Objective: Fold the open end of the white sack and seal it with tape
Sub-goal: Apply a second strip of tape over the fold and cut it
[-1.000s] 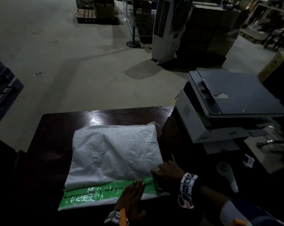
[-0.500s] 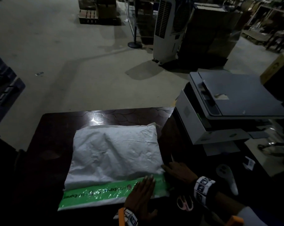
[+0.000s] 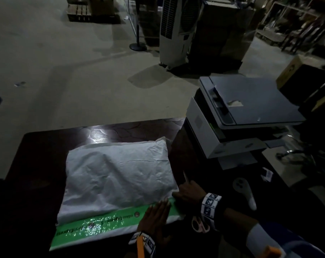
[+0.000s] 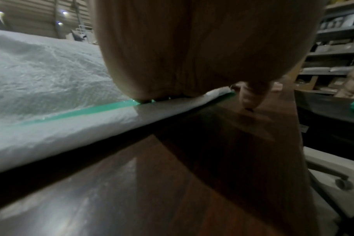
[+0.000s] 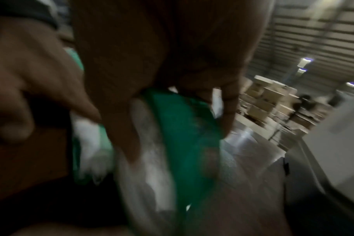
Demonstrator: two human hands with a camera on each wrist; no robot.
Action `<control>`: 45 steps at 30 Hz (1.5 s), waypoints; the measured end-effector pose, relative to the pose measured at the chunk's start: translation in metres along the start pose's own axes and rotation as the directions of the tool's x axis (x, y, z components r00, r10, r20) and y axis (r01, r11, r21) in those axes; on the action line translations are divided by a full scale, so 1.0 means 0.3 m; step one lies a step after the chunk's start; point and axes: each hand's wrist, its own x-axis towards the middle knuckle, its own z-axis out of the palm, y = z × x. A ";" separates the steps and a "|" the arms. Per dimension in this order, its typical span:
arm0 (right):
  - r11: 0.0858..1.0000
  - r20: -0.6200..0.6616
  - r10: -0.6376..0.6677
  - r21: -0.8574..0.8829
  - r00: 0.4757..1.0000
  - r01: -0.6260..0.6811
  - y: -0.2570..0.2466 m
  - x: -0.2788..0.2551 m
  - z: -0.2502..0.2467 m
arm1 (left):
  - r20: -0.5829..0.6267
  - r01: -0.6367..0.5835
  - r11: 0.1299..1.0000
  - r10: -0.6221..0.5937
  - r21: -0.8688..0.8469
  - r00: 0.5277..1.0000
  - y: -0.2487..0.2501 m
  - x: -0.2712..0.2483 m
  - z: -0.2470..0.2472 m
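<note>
The white sack lies flat on the dark table. A green printed tape strip runs along its folded near edge. My left hand lies flat on the right part of the tape, fingers straight. My right hand sits at the sack's right near corner, fingers curled over the tape's end. In the blurred right wrist view the green tape runs between my thumb and a finger. In the left wrist view my palm presses down on the tape.
Pink-handled scissors lie under my right wrist. A white handheld controller rests further right. A grey and white printer stands right of the sack. Beyond the table lies concrete floor with a cooler and boxes.
My left hand has slid right along the tape. My right hand has moved from the sack's near right corner out to the tape's right end.
</note>
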 end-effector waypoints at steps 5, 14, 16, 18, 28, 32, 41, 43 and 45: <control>0.970 -0.024 0.107 -0.219 0.994 -0.109 0.087 0.004 0.091 | 0.003 -0.005 1.000 0.005 -0.022 1.000 -0.019 0.003 0.000; 0.979 -0.154 0.154 -0.113 0.976 -0.172 0.034 0.067 0.176 | 0.044 0.026 0.998 -0.024 -0.055 0.999 -0.003 0.013 0.002; 0.976 -0.162 0.176 -0.098 0.971 -0.193 -0.001 0.063 0.176 | -0.002 0.008 0.999 -0.008 -0.033 1.000 -0.004 0.012 0.003; 0.980 -0.159 0.201 0.038 0.967 -0.197 -0.056 0.063 0.200 | -0.021 0.008 1.000 -0.008 -0.027 1.000 -0.002 0.010 0.007; 0.911 -0.541 0.296 0.407 0.787 -0.063 -0.328 0.032 0.402 | -0.159 -0.031 0.991 0.052 0.129 0.986 -0.034 0.022 0.058; 0.888 -0.457 0.365 0.433 0.811 -0.156 -0.303 0.056 0.464 | -0.063 -0.025 0.998 0.028 0.049 0.998 -0.011 0.001 0.030; 0.742 -0.271 0.440 0.647 0.856 -0.177 -0.321 0.133 0.526 | -0.068 0.025 0.998 -0.021 0.054 0.997 -0.016 -0.032 0.010; 0.693 -0.221 0.458 0.696 0.861 -0.190 -0.327 0.137 0.513 | -0.082 0.062 0.997 -0.059 0.038 0.995 -0.053 -0.082 0.004; 0.680 -0.151 0.493 0.681 0.857 -0.272 -0.337 0.121 0.458 | -0.091 0.143 0.990 -0.142 0.005 0.986 -0.117 -0.162 0.000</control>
